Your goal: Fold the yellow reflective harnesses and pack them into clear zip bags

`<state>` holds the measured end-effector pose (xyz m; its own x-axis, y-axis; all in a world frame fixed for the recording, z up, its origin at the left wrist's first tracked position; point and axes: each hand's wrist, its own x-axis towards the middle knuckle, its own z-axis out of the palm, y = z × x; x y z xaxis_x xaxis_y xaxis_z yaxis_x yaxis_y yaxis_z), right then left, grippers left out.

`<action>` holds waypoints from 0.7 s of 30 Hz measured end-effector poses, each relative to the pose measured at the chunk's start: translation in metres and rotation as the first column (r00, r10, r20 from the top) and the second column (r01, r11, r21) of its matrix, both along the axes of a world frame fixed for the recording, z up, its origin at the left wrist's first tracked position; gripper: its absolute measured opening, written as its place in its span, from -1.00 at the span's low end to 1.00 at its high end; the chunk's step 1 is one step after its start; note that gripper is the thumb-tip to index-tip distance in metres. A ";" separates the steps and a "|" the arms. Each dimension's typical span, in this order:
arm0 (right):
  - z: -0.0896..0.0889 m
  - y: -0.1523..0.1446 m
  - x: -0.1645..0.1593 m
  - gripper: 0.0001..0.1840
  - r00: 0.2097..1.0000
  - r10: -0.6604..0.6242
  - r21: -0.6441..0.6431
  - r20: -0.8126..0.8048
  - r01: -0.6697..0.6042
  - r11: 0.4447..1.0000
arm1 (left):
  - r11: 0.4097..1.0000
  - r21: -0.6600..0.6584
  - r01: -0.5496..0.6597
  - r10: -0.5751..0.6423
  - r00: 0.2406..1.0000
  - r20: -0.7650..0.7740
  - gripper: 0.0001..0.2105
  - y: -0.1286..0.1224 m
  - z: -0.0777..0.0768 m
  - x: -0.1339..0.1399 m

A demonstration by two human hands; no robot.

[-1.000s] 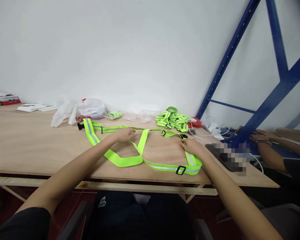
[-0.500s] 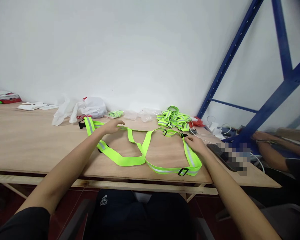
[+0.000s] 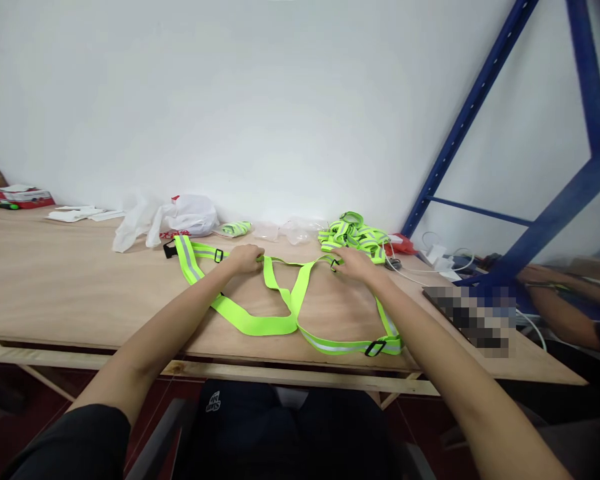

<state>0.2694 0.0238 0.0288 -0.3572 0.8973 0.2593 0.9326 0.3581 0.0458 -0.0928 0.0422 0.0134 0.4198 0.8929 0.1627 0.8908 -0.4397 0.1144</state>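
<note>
A neon yellow-green reflective vest (image 3: 270,325) made of straps lies spread on the table before me, with grey reflective stripes and black slide buckles. My left hand (image 3: 246,259) is closed on its upper strap, left of centre. Further right along that same strap, my right hand (image 3: 354,264) pinches it beside a small black slider (image 3: 335,265). A black clip buckle (image 3: 171,249) sticks out at the vest's far left end. Near the front edge, another slider (image 3: 375,348) sits on the lower right strap. My right forearm hides part of the right side strap.
Behind my right hand is a heap of similar reflective straps (image 3: 355,233). A folded reflective bundle (image 3: 236,229), clear plastic bags (image 3: 295,231) and a white bag (image 3: 195,215) lie along the wall. Right are cables, a blue metal frame (image 3: 470,127) and another person's arm (image 3: 560,310).
My right hand has moved left along the upper strap, from the right corner buckle to the slider. My left hand has shifted slightly right along the strap, its fingers now closed.
</note>
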 end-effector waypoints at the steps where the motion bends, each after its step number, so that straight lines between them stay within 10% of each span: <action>1: -0.002 0.003 -0.007 -0.43 1.000 0.007 -0.006 0.002 -0.007 1.000 | 1.000 0.003 0.017 -0.017 1.000 0.022 -0.86 -0.002 0.001 0.003; 14: 0.007 0.000 -0.034 -0.65 0.998 -0.026 -0.079 -0.052 0.022 0.997 | 0.965 -0.136 0.222 -0.197 0.964 0.177 -0.68 -0.037 0.039 -0.001; 21: 0.019 -0.020 -0.026 -0.60 0.989 0.113 -0.052 -0.093 -0.119 0.992 | 0.843 0.111 0.526 -0.530 0.848 0.006 -0.75 -0.161 0.042 0.056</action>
